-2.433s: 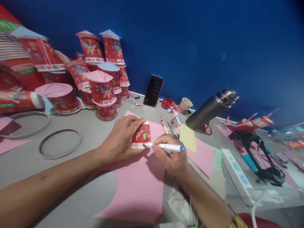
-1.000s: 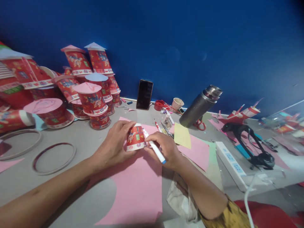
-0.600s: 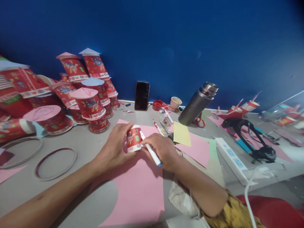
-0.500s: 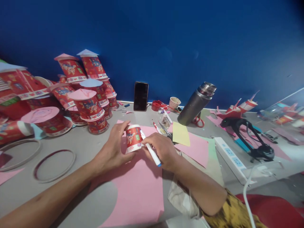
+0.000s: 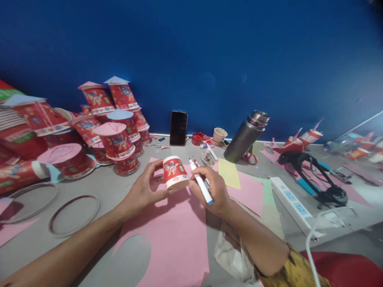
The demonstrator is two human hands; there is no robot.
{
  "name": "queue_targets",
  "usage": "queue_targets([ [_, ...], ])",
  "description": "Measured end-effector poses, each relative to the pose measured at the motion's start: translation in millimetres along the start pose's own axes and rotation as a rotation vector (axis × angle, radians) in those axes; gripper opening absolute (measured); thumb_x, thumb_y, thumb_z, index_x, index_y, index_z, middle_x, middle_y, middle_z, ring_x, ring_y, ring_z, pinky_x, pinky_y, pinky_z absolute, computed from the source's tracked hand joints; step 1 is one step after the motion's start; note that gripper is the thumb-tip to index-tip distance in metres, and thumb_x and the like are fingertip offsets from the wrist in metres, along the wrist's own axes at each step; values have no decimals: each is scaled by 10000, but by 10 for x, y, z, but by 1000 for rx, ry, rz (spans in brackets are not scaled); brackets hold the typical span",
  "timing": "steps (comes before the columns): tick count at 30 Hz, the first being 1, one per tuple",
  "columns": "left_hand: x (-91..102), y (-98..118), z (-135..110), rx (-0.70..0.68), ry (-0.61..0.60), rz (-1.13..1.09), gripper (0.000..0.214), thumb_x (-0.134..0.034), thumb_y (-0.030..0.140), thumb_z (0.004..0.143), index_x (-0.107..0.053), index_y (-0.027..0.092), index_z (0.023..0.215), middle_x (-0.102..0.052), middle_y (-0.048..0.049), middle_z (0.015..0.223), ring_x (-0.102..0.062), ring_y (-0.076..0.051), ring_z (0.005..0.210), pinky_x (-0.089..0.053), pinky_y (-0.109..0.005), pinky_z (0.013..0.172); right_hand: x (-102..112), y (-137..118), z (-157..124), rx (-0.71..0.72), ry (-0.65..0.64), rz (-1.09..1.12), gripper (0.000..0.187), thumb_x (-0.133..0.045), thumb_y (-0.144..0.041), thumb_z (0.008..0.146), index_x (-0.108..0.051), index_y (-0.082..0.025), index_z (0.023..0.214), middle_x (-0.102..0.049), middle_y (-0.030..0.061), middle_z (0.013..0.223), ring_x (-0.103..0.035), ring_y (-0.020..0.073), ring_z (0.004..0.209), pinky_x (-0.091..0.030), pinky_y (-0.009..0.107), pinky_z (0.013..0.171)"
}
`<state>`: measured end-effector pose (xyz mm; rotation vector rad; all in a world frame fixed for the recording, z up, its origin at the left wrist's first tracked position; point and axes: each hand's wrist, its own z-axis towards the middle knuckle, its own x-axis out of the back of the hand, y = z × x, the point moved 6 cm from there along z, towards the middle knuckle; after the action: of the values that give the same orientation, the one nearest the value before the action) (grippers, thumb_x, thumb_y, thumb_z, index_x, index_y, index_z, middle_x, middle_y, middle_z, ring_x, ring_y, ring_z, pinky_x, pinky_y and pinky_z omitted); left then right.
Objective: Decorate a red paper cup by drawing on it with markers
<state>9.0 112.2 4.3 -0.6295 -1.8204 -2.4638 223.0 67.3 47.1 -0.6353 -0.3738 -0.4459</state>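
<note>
A red printed paper cup [image 5: 173, 167] with white bands is held above pink paper, tilted so part of its pale lower end shows. My left hand [image 5: 149, 185] curves round its left side, fingers behind and thumb beneath. In my right hand [image 5: 214, 189] a white marker [image 5: 202, 184] with a blue end rests between thumb and fingers, its tip pointing up and away from the cup. The fingertips of that hand also touch the cup's lower right edge. Beneath both hands lies the pink paper [image 5: 179, 239], which has a round cut-out on its left.
Stacked red cups with paper cone tops [image 5: 115, 139] crowd the left, near two rings [image 5: 74, 215]. A phone [image 5: 178, 128] leans against the blue wall. A grey flask [image 5: 247, 137], yellow paper [image 5: 229, 173], a power strip [image 5: 291, 199] and a black strapped device [image 5: 314, 177] are at right.
The cup has tilted, showing more of its lower end. The marker's tip has come away from the cup's side, and my right hand has shifted slightly right. The whole view has shifted a little.
</note>
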Motion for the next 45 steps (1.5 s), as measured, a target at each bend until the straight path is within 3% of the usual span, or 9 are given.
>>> queue_targets([
  [3, 58, -30, -6, -83, 105, 184, 772, -822, 423, 793, -498, 236, 1468, -564, -183, 1556, -597, -410, 1439, -540, -646, 1178, 60, -26, 31, -14, -6, 61, 140, -645, -248, 1038, -729, -226, 1149, -818, 72, 964, -759, 200, 796, -604, 324, 759],
  [7, 23, -38, -15, -144, 95, 211, 752, -758, 409, 843, -447, 236, 1506, -543, -175, 1541, -598, -379, 1425, -568, -607, 1149, 92, -104, 74, 19, -52, 170, 158, -648, -307, 1070, -778, -219, 1081, -816, 69, 891, -747, 196, 765, -594, 322, 715],
  [12, 11, 22, -17, -140, 71, 225, 775, -731, 376, 862, -399, 259, 1552, -506, -166, 1563, -593, -352, 1425, -573, -573, 1152, 66, 21, 43, -210, -34, 200, 180, -679, -370, 1028, -730, -212, 957, -754, 15, 760, -652, 141, 589, -535, 259, 573],
  [14, 0, 42, -16, -155, 54, 231, 752, -737, 379, 860, -424, 260, 1534, -524, -156, 1529, -590, -351, 1419, -579, -563, 1145, 49, 35, 28, -238, -37, 223, 167, -690, -361, 1009, -711, -212, 936, -728, -1, 733, -635, 131, 571, -525, 242, 561],
  [45, -1, 58, -60, -267, 148, 365, 709, -743, 338, 819, -496, 288, 1482, -615, -117, 1419, -632, -347, 1323, -580, -536, 1082, -16, -30, -2, -176, -109, 186, 141, -664, -314, 1005, -691, -221, 903, -740, -1, 735, -656, 135, 580, -521, 236, 557],
])
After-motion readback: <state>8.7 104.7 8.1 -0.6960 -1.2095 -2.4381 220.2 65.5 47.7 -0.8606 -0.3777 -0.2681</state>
